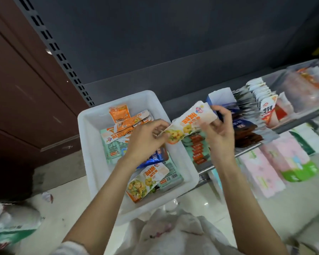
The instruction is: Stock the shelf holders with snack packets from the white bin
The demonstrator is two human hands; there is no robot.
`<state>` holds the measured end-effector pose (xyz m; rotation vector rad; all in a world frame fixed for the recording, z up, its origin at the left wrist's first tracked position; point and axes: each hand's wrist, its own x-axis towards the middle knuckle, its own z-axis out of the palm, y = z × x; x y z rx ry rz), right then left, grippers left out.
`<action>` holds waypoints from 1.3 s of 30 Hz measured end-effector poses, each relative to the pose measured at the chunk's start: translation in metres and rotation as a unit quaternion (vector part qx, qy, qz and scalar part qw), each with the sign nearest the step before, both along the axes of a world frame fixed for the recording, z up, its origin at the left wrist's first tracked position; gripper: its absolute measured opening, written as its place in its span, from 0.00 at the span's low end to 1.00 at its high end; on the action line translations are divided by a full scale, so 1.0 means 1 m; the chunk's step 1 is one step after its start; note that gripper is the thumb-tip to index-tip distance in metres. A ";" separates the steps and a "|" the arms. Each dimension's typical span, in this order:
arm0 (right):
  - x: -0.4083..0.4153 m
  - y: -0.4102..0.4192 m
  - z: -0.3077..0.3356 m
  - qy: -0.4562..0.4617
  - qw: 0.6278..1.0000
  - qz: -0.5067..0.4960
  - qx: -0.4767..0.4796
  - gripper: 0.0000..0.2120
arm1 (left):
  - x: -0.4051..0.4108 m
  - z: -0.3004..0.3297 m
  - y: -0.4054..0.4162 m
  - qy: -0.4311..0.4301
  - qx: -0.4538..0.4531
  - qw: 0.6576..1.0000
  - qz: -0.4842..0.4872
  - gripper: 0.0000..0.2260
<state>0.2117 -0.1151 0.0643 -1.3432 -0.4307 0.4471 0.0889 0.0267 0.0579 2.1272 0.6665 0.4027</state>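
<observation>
Just 1 packet (189,124), 2 hands

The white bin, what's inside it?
The white bin holds orange, pale green, blue and white snack packets, piled up. The left hand and top packets hide what's underneath.

Dark grey back wall (173,43) up behind the shelf. Grey metal post (52,46) with rows of little holes, leaning across the top left. Brown wooden door (26,89) beside the post, on the left. Shiny pale tiled floor (206,205) down below, with bright spots of light on it. Crumpled white plastic bag (173,234) lying on that floor.
</observation>
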 end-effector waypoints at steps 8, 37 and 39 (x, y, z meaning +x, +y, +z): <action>0.047 -0.077 -0.005 -0.391 0.868 -0.176 -0.250 0.05 | 0.103 -0.004 -0.030 -0.117 0.185 0.974 -0.060 0.05; -0.015 -0.009 -0.016 -0.459 0.847 0.117 -0.241 0.14 | -0.010 -0.047 -0.025 -0.083 0.124 0.981 0.121 0.04; -0.039 0.013 -0.024 -0.473 0.817 0.193 -0.267 0.13 | -0.036 -0.059 -0.015 -0.051 0.102 0.977 0.180 0.03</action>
